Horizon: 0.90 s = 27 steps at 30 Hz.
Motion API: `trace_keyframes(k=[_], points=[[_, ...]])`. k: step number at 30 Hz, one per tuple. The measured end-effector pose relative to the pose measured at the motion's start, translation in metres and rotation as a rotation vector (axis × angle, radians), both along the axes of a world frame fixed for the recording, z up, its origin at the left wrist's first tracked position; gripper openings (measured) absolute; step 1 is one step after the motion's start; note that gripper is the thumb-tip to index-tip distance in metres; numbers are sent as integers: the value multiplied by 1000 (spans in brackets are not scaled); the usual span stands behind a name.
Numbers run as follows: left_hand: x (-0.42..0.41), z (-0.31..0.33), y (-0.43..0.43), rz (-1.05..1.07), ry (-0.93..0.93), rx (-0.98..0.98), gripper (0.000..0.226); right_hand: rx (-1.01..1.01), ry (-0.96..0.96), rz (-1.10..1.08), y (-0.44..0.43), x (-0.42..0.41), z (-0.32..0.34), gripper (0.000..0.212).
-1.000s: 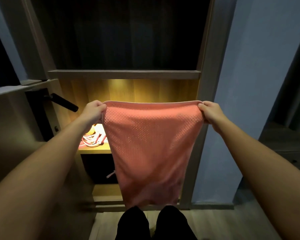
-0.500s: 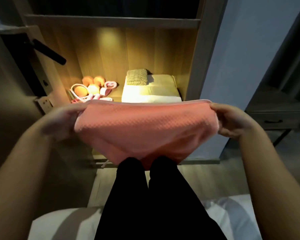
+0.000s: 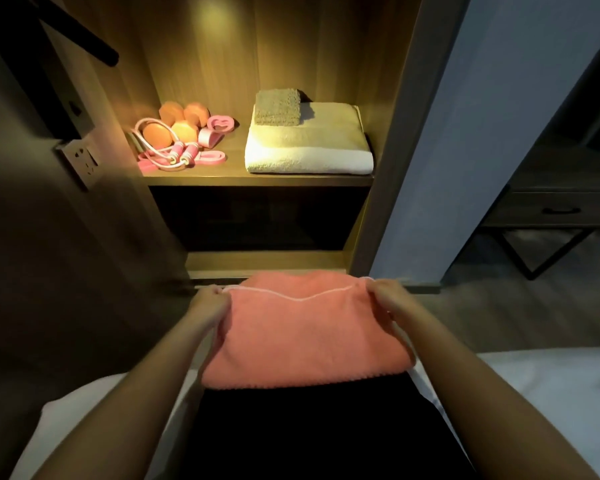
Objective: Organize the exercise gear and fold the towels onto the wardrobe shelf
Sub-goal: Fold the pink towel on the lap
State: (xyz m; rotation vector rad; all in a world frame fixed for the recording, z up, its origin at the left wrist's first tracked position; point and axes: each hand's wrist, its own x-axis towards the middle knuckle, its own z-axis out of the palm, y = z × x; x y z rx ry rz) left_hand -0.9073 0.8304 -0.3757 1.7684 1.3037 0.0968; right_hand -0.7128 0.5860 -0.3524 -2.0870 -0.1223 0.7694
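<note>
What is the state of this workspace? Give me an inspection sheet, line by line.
Surface: lit wooden shelf.
Job's things: pink towel folded over on the lap; white towel on the shelf's right side, grey towel on top of it; dumbbells, jump rope and pink gear on the shelf's left side.
Clutter: nothing seen.
Grippers: left hand and right hand each pinch a far corner of the pink towel.
Cables: nothing seen.
Surroundings: socket at left; drawer table at right; bed beneath the person.
</note>
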Motion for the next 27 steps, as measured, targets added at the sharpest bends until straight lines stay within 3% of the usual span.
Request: trace_keyframes(k=[5,9,12,15,18,20,22,24,27], points=[[16,-31,-20,-22,202,245,24,-238,-244,127,15,-7,-28,40],[15,-35,-26,-87,198,412,26,-278,-294,118,15,-3,-38,37],[3,-26,-21,-308,294,360,24,-417,-235,269,0,4,-35,33],[-17,0,-8,-657,431,123,23,-684,-188,633,-21,12,-19,35],[-30,15,0,-708,575,-1,17,-837,-192,750,-30,14,-10,32],[-27,12,-3,-580,570,218,16,-702,-309,565,-26,14,-10,29],[-17,1,-12,-388,350,425,21,-422,-446,329,-14,13,-17,30],[-2,-9,-19,-220,141,460,23,-152,-434,211,3,10,-27,29],[16,-26,-27,-163,87,469,15,-145,-445,287,22,8,-49,26]])
